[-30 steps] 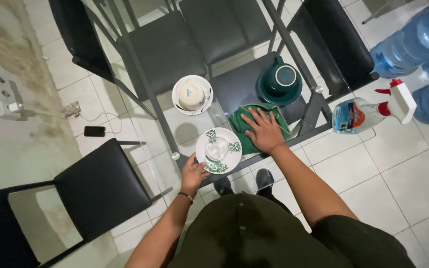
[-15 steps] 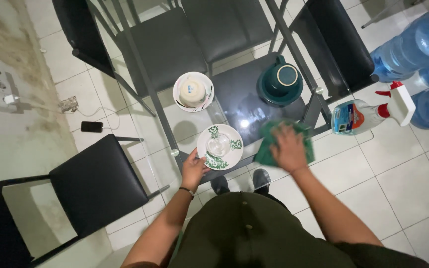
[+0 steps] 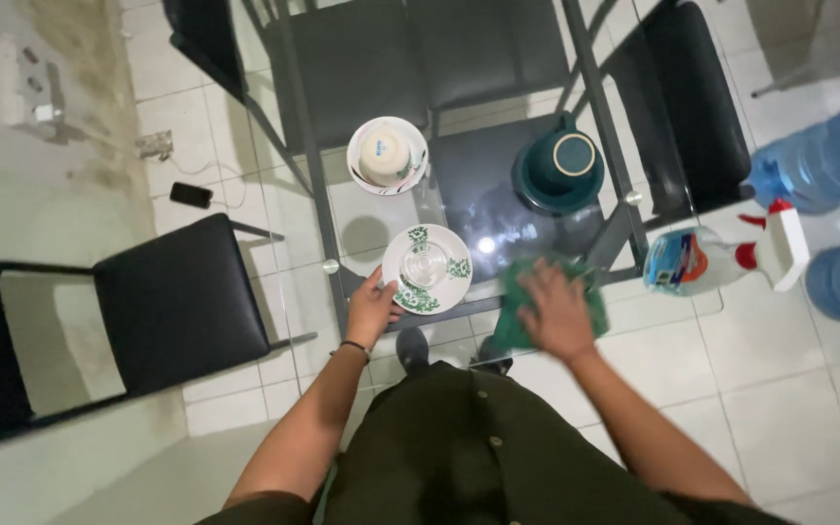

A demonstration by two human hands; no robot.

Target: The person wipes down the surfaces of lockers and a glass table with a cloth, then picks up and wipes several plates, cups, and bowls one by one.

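Left hand [image 3: 371, 309] fingers gripping white green-patterned plate [image 3: 427, 268] rim, steadying | right hand [image 3: 554, 309] fingers spread flat, pressing green cloth [image 3: 514, 321] on glass bench [image 3: 478, 209], lower centre

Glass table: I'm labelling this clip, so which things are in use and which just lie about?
In use: green cloth under right hand; patterned saucer held by left hand.
Lying about: teal cup, white cup on saucer, spray bottle, phone.
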